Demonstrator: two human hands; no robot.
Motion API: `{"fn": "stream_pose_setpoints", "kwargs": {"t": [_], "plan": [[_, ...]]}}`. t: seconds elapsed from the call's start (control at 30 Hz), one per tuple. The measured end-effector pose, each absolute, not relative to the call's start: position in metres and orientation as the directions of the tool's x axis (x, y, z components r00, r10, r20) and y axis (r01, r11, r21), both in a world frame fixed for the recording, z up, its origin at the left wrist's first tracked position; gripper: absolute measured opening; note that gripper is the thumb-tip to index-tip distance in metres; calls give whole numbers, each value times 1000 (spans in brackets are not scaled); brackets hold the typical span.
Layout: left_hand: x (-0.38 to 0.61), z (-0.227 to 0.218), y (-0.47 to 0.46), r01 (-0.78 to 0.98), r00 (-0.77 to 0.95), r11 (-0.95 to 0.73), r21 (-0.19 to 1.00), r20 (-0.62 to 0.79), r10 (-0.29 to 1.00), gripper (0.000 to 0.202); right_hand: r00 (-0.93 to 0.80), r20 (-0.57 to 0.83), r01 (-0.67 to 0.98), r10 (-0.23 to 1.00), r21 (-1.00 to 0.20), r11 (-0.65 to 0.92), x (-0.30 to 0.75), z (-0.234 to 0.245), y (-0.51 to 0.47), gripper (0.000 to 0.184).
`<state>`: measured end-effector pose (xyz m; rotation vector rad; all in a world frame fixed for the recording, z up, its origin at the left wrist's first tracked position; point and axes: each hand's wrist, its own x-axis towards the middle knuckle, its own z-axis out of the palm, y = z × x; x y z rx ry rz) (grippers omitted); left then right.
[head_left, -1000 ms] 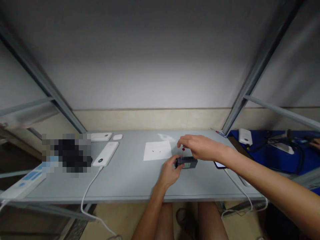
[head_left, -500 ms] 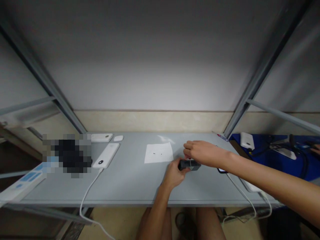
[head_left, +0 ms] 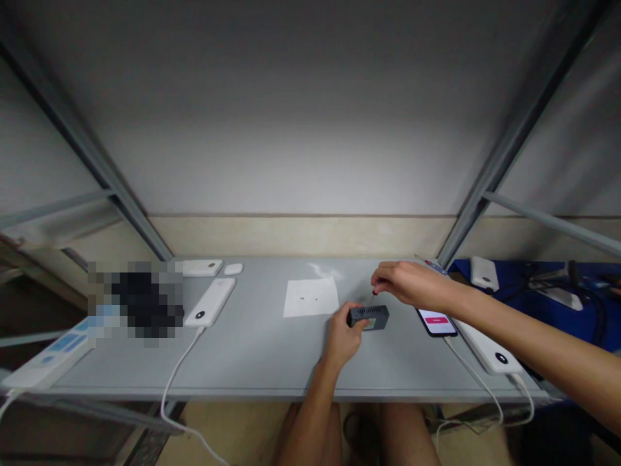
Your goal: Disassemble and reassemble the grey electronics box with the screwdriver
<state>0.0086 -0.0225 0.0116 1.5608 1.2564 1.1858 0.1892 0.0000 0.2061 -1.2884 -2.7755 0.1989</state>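
My left hand (head_left: 344, 331) is closed around the left end of a small dark grey box (head_left: 379, 317) on the desk. The box has a row of vent slots along its top side and a greenish label on the side facing me. Above its far edge, my right hand (head_left: 395, 281) pinches a small screwdriver (head_left: 372, 298); only a thin shaft and a bit of red show below the fingers. Whether the tip touches the box is hard to tell. Left of the box lies a white sheet of paper (head_left: 310, 299) with a few tiny dark screws or specks on it.
A phone (head_left: 438, 323) with a lit screen and a white power bank (head_left: 485, 346) lie right, trailing cables. Left are another power bank (head_left: 211, 303), a white case (head_left: 233, 268) and a power strip (head_left: 63, 349). Metal frame posts stand on both sides; a blue surface (head_left: 528, 304) adjoins at right.
My right hand has drawn up and to the right, exposing the box and the thin shaft. The box has tilted in my left hand, and its vents and label now show. The phone screen is uncovered.
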Motion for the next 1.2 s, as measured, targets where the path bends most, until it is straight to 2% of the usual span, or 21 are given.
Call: {"fn": "stream_pose_setpoints", "kwargs": {"t": [0.1, 0.2, 0.3, 0.4, 0.47, 0.57, 0.7, 1.03, 1.2], "plan": [[13, 13, -24, 305, 82, -235, 923, 221, 972, 31, -640, -7, 764, 768, -109, 636, 183, 210, -6, 21], [18, 12, -25, 285, 92, -311, 907, 297, 950, 38, -632, -19, 774, 775, -70, 630, 179, 214, -9, 23], [21, 10, -23, 183, 25, -305, 935, 305, 952, 57, -621, -11, 783, 784, -52, 620, 180, 214, -8, 22], [21, 8, -17, 33, -5, -230, 973, 231, 973, 70, -618, -2, 785, 786, -60, 617, 183, 212, -6, 20], [20, 8, -14, 15, 58, -169, 985, 168, 984, 63, -628, 7, 776, 778, -72, 627, 184, 212, -5, 20], [18, 11, -13, 96, 104, -74, 993, 64, 993, 41, -647, 16, 759, 763, -82, 645, 182, 211, -7, 19], [18, 17, -16, 152, 57, -63, 986, 54, 997, 28, -660, 39, 745, 750, -97, 660, 177, 210, -9, 18], [18, 22, -20, 180, 37, -64, 982, 58, 998, 25, -668, 56, 739, 742, -70, 670, 170, 205, -13, 15], [18, 21, -21, 157, 30, -66, 985, 62, 998, 26, -651, 54, 750, 757, -105, 653, 169, 206, -13, 14]]}}
